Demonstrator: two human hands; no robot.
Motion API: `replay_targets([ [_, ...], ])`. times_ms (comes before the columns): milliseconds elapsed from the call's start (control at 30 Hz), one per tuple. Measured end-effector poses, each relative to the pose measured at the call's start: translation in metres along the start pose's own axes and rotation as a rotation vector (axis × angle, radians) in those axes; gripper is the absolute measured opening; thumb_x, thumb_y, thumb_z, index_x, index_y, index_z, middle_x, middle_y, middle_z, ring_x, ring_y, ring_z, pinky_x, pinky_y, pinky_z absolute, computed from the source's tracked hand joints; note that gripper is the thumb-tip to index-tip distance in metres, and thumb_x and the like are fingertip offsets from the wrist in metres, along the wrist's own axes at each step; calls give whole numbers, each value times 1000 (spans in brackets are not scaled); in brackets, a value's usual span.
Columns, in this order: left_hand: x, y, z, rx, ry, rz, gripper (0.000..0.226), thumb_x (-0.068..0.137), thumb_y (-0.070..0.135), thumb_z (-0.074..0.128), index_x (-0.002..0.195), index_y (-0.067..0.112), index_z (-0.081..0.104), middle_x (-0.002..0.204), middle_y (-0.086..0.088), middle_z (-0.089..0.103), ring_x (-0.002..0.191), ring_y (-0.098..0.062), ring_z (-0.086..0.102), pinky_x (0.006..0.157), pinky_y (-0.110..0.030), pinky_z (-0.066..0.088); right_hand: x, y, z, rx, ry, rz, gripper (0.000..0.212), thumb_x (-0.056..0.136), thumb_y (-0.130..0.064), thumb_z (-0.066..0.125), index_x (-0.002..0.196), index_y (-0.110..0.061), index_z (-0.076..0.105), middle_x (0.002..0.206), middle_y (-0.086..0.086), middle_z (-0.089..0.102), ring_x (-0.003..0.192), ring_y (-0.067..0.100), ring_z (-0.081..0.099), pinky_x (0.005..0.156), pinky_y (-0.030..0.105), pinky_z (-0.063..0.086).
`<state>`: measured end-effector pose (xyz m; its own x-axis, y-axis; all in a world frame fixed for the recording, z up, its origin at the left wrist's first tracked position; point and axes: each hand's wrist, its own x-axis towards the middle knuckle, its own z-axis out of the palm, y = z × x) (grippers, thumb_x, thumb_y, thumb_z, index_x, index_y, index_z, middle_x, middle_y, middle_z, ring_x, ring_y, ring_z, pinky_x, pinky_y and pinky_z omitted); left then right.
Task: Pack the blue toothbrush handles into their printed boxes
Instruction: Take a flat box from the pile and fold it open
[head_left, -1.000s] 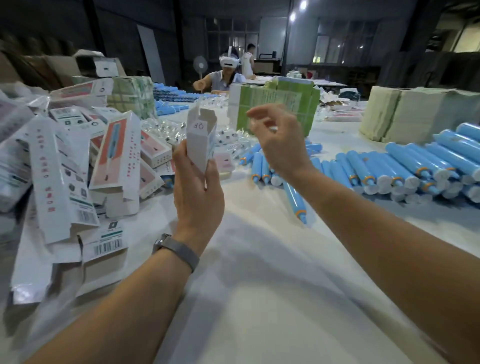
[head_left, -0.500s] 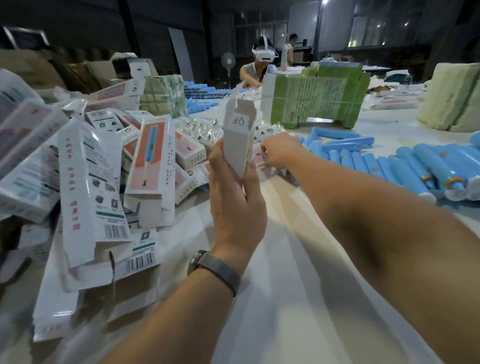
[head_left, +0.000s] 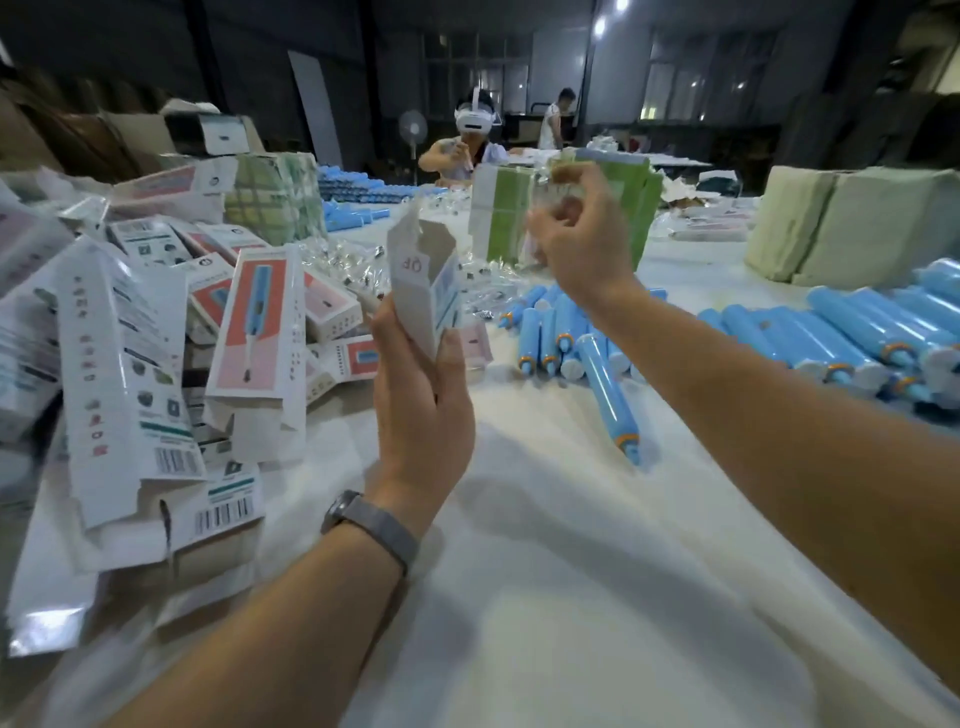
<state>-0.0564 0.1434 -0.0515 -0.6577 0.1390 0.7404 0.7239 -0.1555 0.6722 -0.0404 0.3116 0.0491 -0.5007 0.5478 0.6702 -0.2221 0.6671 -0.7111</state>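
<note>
Left hand (head_left: 421, 410), a grey watch band (head_left: 371, 525) on its wrist, is raised over the middle of the white-covered bench (head_left: 597, 597), and an upright printed box (head_left: 423, 283) is gripped between its thumb and curled fingers; the box's top flaps are open and a flap marked in red is turned toward the camera. Right hand (head_left: 582, 244) is held higher, at about 1 o'clock from the box and apart from it, with its fingers curled and pinched on a small clear plastic packet (head_left: 563, 179), the contents of which cannot be made out.

Blue toothbrush handles (head_left: 558, 332) are seen lying on the bench in a loose cluster at about 3 o'clock from the box, one single handle (head_left: 610, 395) being set apart nearer the camera with its orange-ringed end pointing toward 6 o'clock. A longer row of handles (head_left: 841, 338) is laid out toward 3 o'clock, at the right edge. A heap of flat and folded printed boxes (head_left: 156, 332) is piled at 9 o'clock. Small clear packets (head_left: 343, 260) are scattered behind the heap, at about 11 o'clock from the held box. Green-wrapped bundles (head_left: 506, 213) are stood at 12 o'clock, behind the right hand, and pale stacked bundles (head_left: 852, 218) at 2 o'clock. A person wearing a white headset (head_left: 474, 118) is seated at the far end.
</note>
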Motion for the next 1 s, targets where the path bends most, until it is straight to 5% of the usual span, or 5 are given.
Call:
replay_targets([
  [67,-5,7,4,-25,-53,0,27,98,21,48,122,15,36,110,18,54,94,9,56,78,-13,48,-25,-34,-31,300,6,-27,36,87,0,59,109,-27,50,68,1,65,56,16,60,48,33,51],
  [200,-20,25,11,-22,-181,61,23,97,23,50,112,27,32,105,-1,59,89,-4,59,69,-14,46,-77,-78,-68,401,-59,-228,42,87,3,60,116,-25,47,76,7,68,59,27,65,46,29,47],
  [533,-34,48,15,8,-269,92,22,96,27,49,115,23,39,112,4,62,88,-15,61,65,-23,49,-100,-72,-90,-489,7,-585,23,89,-14,65,112,-7,64,97,-4,60,86,14,53,69,25,40],
  [867,-35,48,14,-73,-304,107,27,97,22,47,123,21,40,109,6,62,87,-7,61,66,-12,46,-105,-66,-96,-468,-80,-680,26,94,-15,62,117,-7,70,112,13,59,93,27,59,72,36,51],
  [1000,-36,49,14,-117,-339,128,33,97,26,46,128,17,41,110,8,62,92,-9,62,73,-28,50,-113,-55,-95,-383,-6,-685,23,95,-9,62,115,1,67,104,9,62,90,20,60,71,27,49],
])
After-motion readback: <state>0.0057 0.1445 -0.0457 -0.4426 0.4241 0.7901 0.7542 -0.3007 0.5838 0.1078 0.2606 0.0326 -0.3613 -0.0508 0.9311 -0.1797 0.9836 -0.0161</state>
